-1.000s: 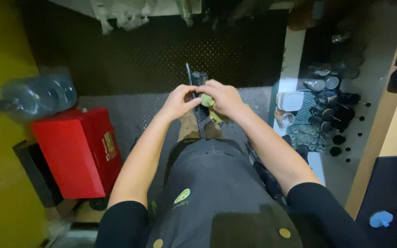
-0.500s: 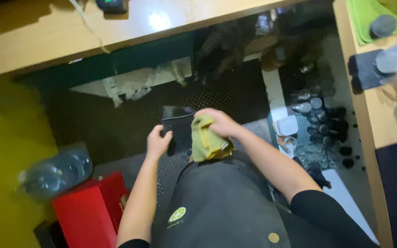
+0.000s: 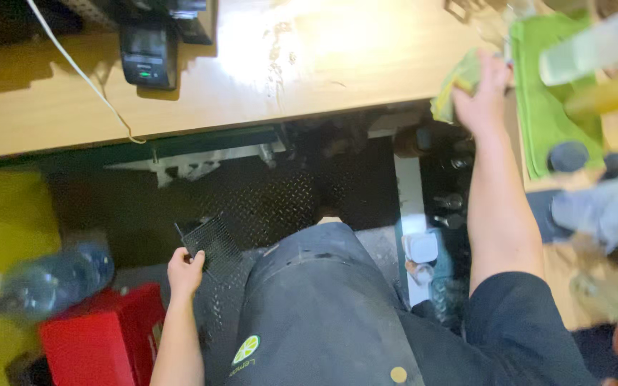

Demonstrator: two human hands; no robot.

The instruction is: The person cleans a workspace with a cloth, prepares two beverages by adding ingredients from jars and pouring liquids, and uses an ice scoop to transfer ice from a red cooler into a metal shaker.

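Note:
My left hand (image 3: 184,271) is low at my left side, gripping a black perforated metal mesh piece (image 3: 210,246) by its near edge above the dark checker-plate floor. My right hand (image 3: 482,89) is stretched up to the right end of the wooden counter (image 3: 266,78), closed on a crumpled yellow-green cloth (image 3: 455,89) at the counter's edge. Next to that hand a flat green cloth (image 3: 541,107) lies on the counter. My dark apron fills the lower middle of the view.
A small black device (image 3: 149,53) with a white cable (image 3: 80,71) sits on the counter at left. A red box (image 3: 101,339) and a big water bottle (image 3: 51,279) stand at lower left. Blurred bottles (image 3: 595,46) crowd the right counter. Bottles stand on the floor at right.
The view has swung up to the counter. My right hand lifted the yellow-green cloth away from my lap to the counter's right end. My left hand dropped left, still holding the mesh piece.

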